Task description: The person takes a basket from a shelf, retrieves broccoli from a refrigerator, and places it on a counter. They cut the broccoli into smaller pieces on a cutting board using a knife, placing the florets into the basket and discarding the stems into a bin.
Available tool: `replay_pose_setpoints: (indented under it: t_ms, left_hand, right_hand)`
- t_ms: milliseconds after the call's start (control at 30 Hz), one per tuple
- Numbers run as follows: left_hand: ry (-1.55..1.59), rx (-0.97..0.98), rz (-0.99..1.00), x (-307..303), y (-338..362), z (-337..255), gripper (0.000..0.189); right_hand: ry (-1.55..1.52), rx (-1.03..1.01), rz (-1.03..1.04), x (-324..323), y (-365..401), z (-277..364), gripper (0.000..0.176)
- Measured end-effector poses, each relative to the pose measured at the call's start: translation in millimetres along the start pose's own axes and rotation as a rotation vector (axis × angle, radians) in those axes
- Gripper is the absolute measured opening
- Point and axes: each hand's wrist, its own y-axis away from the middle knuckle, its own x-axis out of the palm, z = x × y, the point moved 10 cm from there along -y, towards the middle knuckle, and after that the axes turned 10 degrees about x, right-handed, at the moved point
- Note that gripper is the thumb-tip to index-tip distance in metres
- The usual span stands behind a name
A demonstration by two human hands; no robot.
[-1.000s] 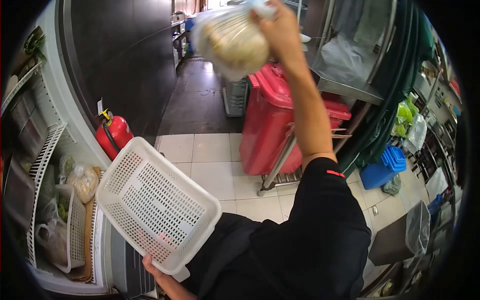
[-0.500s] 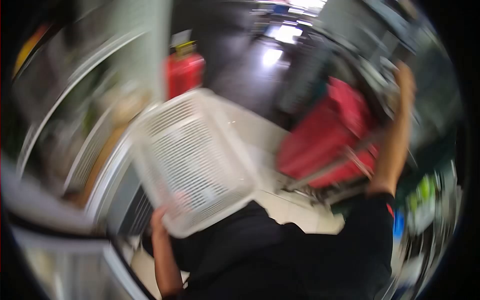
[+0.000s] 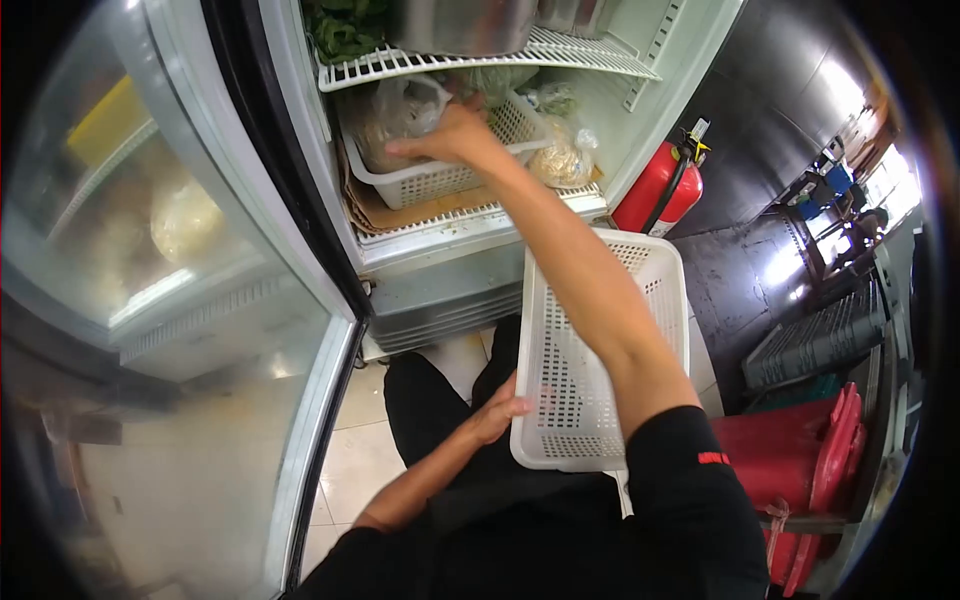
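My left hand [image 3: 497, 411] is closed on the left rim of an empty white slotted basket [image 3: 575, 440], tilted in front of my body. My right arm crosses above that basket into an open fridge. There my right hand [image 3: 447, 137] reaches over a second white basket [image 3: 440, 185] on the lowest shelf, at a clear plastic bag [image 3: 408, 105] with pale contents. Thumb and fingers are apart around the bag's side; whether they grip it is unclear. Another knotted bag [image 3: 560, 162] of pale food lies right of this basket.
A wire shelf [image 3: 590, 58] above holds metal containers [image 3: 465, 25] and leafy greens [image 3: 345, 30]. The glass door [image 3: 200, 400] stands open at left. A fire extinguisher [image 3: 662, 188] is beside the fridge. Red bins [image 3: 785, 450] and a grey crate [image 3: 820, 335] are at right.
The view has turned to the open fridge. My right hand, earlier stretched out to the far right, is now inside it. My left hand still holds the empty basket.
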Motion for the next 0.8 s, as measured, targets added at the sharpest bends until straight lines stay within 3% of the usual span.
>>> replay_pose_setpoints:
  t_ms: [33,67,200,300,433,500,600,800]
  left_hand:
    - [-0.005,0.004,-0.027,-2,8,1,0.091]
    - [-0.012,0.009,-0.048,-4,14,0,0.092]
    - [-0.057,0.010,-0.091,-2,31,-16,0.089]
    - [-0.095,0.017,-0.099,2,35,-19,0.083]
    - [-0.058,0.025,-0.110,5,50,-18,0.081]
    - [-0.014,0.041,-0.118,6,56,-22,0.078]
    - [0.081,0.060,-0.131,14,67,-30,0.071]
    - [0.082,0.087,-0.160,-17,70,-36,0.072]
  right_hand:
    - [-0.125,-0.198,0.104,42,-36,7,0.135]
    - [0.148,-0.073,0.100,53,-42,3,0.125]
    - [-0.165,-0.155,-0.108,2,-16,4,0.102]
    - [-0.502,0.235,-0.105,-8,-16,-28,0.073]
    - [-1.476,0.143,0.100,-5,-48,-14,0.043]
    - [-2.133,0.188,0.395,-3,-51,0,0.034]
    - [-2.070,0.320,0.251,-20,-19,-39,0.034]
    - [-2.152,0.228,0.184,-45,14,-66,0.035]
